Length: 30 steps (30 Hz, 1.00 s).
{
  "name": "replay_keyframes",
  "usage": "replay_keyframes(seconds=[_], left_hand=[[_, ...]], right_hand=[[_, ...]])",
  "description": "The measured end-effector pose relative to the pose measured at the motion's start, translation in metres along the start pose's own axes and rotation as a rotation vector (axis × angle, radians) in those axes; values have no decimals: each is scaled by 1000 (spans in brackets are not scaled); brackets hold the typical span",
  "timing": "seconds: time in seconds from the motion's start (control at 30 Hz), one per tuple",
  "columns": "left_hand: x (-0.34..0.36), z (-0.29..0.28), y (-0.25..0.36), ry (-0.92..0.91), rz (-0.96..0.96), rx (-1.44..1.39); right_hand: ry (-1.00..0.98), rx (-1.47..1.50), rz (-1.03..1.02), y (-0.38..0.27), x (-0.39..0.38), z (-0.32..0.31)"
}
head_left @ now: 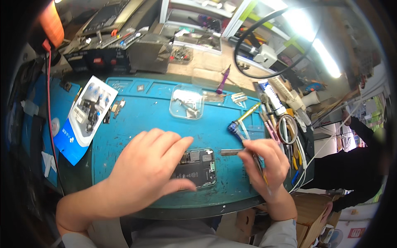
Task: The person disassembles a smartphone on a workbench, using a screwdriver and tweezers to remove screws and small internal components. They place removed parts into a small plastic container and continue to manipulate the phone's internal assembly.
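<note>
An opened phone with a black battery lies on the blue mat. My left hand hovers over or rests on its left part, thumb spread away from the curved fingers, with no held object visible. My right hand grips a slim metal tool, apparently tweezers, to the right of the phone. Beside its fingertips are a flat metal bar and a blue-handled tool. Whether I touch the bar is unclear.
A clear box of parts sits behind the phone. A blue-white package lies left. Tools and cables crowd the mat's right edge, a purple screwdriver the back. A person in black is at right, with a hand low down.
</note>
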<state>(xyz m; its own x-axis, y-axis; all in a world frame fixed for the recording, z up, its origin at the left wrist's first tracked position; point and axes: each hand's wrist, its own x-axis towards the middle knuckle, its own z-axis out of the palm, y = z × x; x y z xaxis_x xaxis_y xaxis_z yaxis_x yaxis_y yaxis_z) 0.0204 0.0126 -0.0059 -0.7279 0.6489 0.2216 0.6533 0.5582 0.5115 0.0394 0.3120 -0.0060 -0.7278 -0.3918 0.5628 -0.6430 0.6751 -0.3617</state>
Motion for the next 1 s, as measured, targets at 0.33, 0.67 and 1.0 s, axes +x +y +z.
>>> replay_keyframes(seconds=[0.33, 0.67, 1.0], left_hand=[[5, 3, 18, -108, -101, -27], [29, 6, 21, -194, -358, -123], [18, 13, 21, -39, -204, -129]], right_hand=[[-47, -571, 120, 42, 7, -31], [-546, -324, 584, 72, 100, 10], [-646, -228, 604, 90, 109, 7]])
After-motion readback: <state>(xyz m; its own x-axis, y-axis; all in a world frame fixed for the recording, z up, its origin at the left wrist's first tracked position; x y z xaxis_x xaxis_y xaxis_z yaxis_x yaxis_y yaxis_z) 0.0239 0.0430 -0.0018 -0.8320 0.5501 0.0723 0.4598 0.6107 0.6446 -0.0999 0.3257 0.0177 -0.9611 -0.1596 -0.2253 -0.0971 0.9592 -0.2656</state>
